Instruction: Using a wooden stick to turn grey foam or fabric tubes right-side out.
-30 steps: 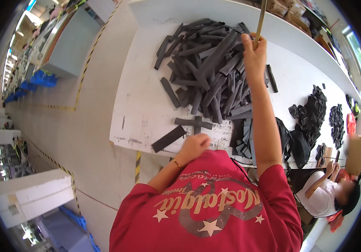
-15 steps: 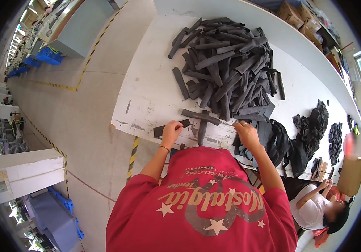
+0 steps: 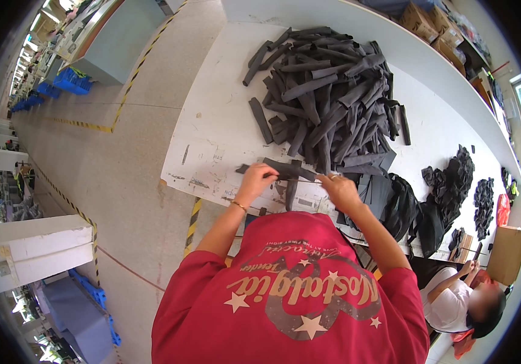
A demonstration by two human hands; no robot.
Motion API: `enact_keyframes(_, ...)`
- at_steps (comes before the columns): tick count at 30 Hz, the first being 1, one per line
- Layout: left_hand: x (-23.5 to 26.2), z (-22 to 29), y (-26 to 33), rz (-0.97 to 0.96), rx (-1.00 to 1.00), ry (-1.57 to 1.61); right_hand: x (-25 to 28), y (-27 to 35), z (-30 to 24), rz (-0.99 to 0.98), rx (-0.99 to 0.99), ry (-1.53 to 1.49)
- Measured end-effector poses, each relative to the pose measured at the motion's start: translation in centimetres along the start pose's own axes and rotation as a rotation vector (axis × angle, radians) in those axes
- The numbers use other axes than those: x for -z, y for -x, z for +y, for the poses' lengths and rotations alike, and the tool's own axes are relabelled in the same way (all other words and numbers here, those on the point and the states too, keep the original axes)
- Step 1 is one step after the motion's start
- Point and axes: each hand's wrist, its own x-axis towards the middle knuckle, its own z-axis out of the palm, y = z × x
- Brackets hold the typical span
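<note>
We see left hand (image 3: 256,180) fingers clamped on dark strip (image 3: 289,171) | right hand (image 3: 340,191) pinching same strip | both just below strip pile (image 3: 327,91) on white counter (image 3: 218,130)

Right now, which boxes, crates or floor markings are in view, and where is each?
Cardboard box: brown, at the table's right end.
Cardboard boxes: brown, stacked beyond the table's far edge.
Plastic crates: blue, on the floor far left.
Hazard tape: yellow-black stripes along the floor.
</note>
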Motion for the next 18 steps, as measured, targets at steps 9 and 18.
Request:
enact_keyframes(9, 2.4, 6.3, -0.8, 0.746, 0.064, 0.926, -3.7, -2.4, -3.6, -0.168, -0.335, -1.041)
enact_keyframes(18, -2.3, 6.8, -1.7, 0.637, 0.574, 1.787, -3.8, -3.1, -8.0, 0.168, -0.345, -0.756)
